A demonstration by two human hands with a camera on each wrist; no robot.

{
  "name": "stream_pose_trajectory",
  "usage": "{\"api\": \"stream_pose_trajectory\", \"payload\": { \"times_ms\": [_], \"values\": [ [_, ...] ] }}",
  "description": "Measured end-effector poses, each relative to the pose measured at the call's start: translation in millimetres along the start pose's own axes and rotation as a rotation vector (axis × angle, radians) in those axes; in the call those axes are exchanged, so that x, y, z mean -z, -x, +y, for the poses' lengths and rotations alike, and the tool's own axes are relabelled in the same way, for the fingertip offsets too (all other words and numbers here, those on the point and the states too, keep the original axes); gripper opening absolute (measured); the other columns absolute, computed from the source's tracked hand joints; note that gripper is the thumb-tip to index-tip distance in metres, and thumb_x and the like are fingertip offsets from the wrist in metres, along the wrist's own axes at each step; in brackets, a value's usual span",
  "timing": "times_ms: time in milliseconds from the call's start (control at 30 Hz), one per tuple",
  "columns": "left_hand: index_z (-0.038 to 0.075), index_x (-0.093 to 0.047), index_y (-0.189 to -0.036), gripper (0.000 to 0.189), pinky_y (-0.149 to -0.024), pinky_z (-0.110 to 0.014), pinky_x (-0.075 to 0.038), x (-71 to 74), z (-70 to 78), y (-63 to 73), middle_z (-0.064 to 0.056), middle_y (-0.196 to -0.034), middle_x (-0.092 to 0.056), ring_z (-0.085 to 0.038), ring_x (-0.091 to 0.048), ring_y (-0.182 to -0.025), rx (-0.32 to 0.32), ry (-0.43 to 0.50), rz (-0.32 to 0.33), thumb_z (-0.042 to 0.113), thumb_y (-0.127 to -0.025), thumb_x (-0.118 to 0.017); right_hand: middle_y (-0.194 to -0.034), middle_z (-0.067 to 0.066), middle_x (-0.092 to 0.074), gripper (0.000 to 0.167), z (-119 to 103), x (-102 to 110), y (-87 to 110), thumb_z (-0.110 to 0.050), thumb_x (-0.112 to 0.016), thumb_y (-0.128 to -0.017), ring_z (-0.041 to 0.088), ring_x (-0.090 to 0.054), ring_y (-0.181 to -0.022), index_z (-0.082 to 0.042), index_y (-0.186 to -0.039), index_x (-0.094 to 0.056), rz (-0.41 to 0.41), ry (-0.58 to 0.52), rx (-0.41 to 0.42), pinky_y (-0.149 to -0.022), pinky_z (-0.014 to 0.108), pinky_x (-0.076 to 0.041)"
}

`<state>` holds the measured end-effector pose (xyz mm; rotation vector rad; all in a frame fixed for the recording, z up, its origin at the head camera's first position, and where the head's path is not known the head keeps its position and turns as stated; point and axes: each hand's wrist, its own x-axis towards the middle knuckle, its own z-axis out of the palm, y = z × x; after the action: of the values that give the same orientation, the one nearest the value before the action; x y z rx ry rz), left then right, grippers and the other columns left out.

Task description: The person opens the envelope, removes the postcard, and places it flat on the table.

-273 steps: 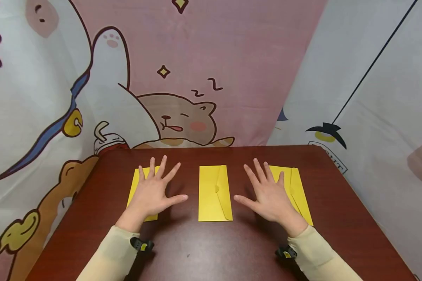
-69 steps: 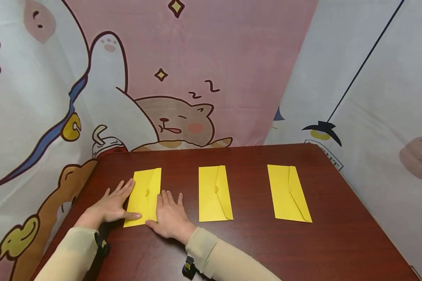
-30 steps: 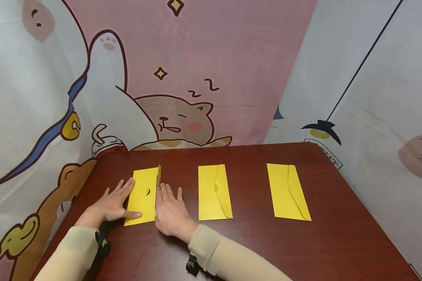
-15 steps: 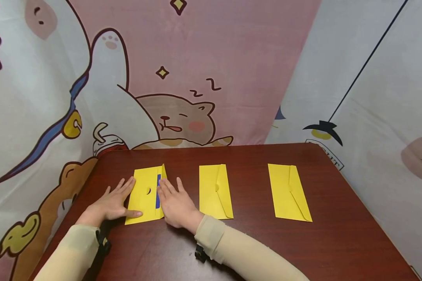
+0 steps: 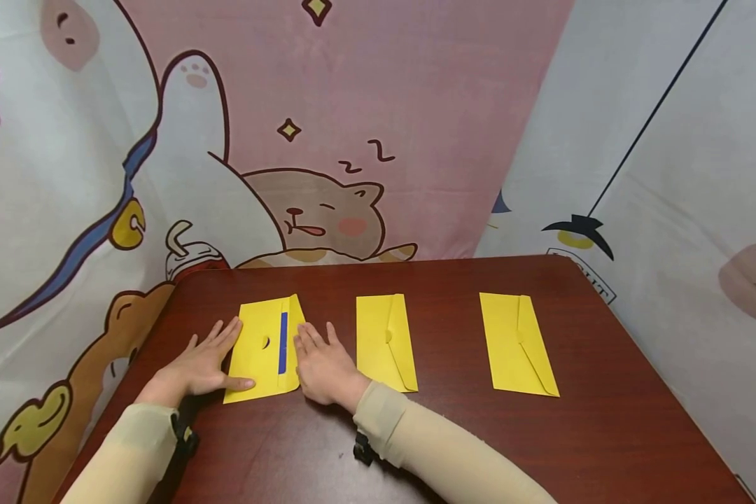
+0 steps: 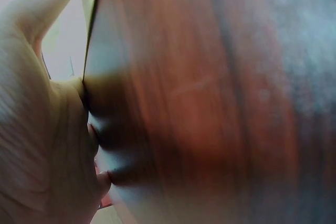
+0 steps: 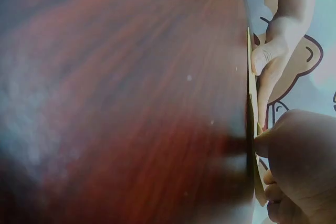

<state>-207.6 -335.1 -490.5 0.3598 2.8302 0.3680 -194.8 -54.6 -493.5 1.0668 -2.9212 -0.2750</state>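
Observation:
On the left of the table lies a yellow envelope [image 5: 252,357] with its flap [image 5: 295,315] folded out to the right. A flat blue item [image 5: 283,343] shows as a strip at its mouth; the rest of it is hidden inside. My left hand [image 5: 197,367] rests at the envelope's left edge, fingers spread and thumb on the paper. At the flap's outer edge, my right hand [image 5: 329,367] touches the paper with fingers extended. The right wrist view catches the envelope's thin edge [image 7: 253,85] between both hands.
A second yellow envelope [image 5: 374,343] lies in the middle, its flap down and its lower part close to my right forearm. A third envelope [image 5: 516,343] lies to the right. The dark red wooden table [image 5: 453,315] ends at a cartoon-printed cloth [image 5: 441,140].
The left envelope's flap has swung from folded down, through upright, to spread rightward, baring the blue strip. My right hand has moved right with it. The left hand stays in place lately.

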Motion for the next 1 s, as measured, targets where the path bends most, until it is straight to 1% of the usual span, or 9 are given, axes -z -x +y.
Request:
{"api": "stream_pose_trajectory", "payload": {
  "times_ms": [100, 267, 433, 633, 733, 833, 900, 1000],
  "values": [
    [0.001, -0.013, -0.168, 0.141, -0.116, -0.079, -0.003, 0.1, -0.4, 0.5, -0.023, -0.174, -0.011, -0.051, -0.007, -0.157, 0.000, 0.001, 0.001, 0.080, -0.070, -0.075, -0.174, 0.011, -0.024, 0.063, 1.7, -0.6, 0.1, -0.043, -0.037, -0.113, 0.025, -0.018, -0.160, -0.008, -0.164, -0.038, -0.024, -0.046, -0.012, -0.126, 0.057, -0.018],
    [0.002, -0.013, -0.169, 0.141, -0.116, -0.079, -0.002, -0.3, -1.0, 1.3, -0.023, -0.174, -0.011, -0.050, -0.006, -0.158, 0.000, 0.006, 0.002, 0.080, -0.070, -0.075, -0.175, 0.011, -0.019, 0.066, 5.8, -1.6, -0.5, -0.046, -0.035, -0.113, 0.024, -0.017, -0.161, -0.007, -0.166, -0.033, -0.091, -0.173, -0.038, -0.126, 0.055, -0.017],
    [0.002, -0.013, -0.169, 0.141, -0.116, -0.079, -0.002, -0.7, -0.9, 1.0, -0.023, -0.174, -0.010, -0.050, -0.007, -0.158, 0.003, 0.008, 0.000, 0.080, -0.070, -0.075, -0.175, 0.009, -0.018, 0.068, 8.9, -1.4, -1.5, -0.049, -0.037, -0.113, 0.022, -0.017, -0.161, -0.007, -0.167, -0.031, -0.140, -0.265, -0.063, -0.127, 0.052, -0.017],
    [0.001, -0.014, -0.168, 0.141, -0.116, -0.080, -0.004, 0.6, -1.1, -1.2, -0.023, -0.174, -0.012, -0.050, -0.008, -0.158, 0.008, 0.007, 0.003, 0.080, -0.069, -0.076, -0.176, 0.009, -0.017, 0.068, 9.9, -0.9, -2.3, -0.048, -0.039, -0.112, 0.022, -0.016, -0.161, -0.008, -0.167, -0.031, -0.147, -0.302, -0.075, -0.127, 0.052, -0.016],
    [0.001, -0.015, -0.168, 0.140, -0.116, -0.079, -0.004, 2.4, -0.4, -2.1, -0.023, -0.174, -0.012, -0.049, -0.007, -0.158, 0.022, 0.021, -0.004, 0.080, -0.070, -0.075, -0.176, 0.009, -0.018, 0.068, 10.2, -0.1, -2.4, -0.048, -0.040, -0.112, 0.021, -0.016, -0.161, -0.008, -0.167, -0.032, -0.148, -0.303, -0.075, -0.127, 0.052, -0.016],
    [0.001, -0.015, -0.168, 0.135, -0.117, -0.078, -0.004, 5.2, 2.4, -3.0, -0.024, -0.173, -0.013, -0.050, -0.008, -0.158, 0.040, 0.039, -0.010, 0.080, -0.074, -0.072, -0.176, 0.009, -0.018, 0.068, 10.6, 1.0, -2.1, -0.048, -0.040, -0.112, 0.022, -0.016, -0.161, -0.008, -0.167, -0.032, -0.151, -0.301, -0.073, -0.127, 0.052, -0.016],
    [0.000, -0.017, -0.168, 0.132, -0.118, -0.076, -0.005, 7.1, 5.7, -3.9, -0.026, -0.172, -0.016, -0.050, -0.010, -0.157, 0.051, 0.034, -0.006, 0.081, -0.077, -0.069, -0.176, 0.009, -0.017, 0.068, 10.9, 1.5, -1.8, -0.048, -0.039, -0.113, 0.022, -0.015, -0.161, -0.008, -0.167, -0.032, -0.155, -0.299, -0.072, -0.127, 0.052, -0.016],
    [-0.005, -0.023, -0.165, 0.126, -0.119, -0.074, -0.010, 11.3, 13.8, -5.0, -0.030, -0.169, -0.021, -0.052, -0.017, -0.155, 0.058, -0.008, 0.006, 0.081, -0.082, -0.065, -0.176, 0.008, -0.016, 0.068, 10.6, 1.4, -1.4, -0.048, -0.038, -0.113, 0.022, -0.014, -0.161, -0.009, -0.167, -0.030, -0.163, -0.297, -0.071, -0.127, 0.052, -0.015]
  ]
}}
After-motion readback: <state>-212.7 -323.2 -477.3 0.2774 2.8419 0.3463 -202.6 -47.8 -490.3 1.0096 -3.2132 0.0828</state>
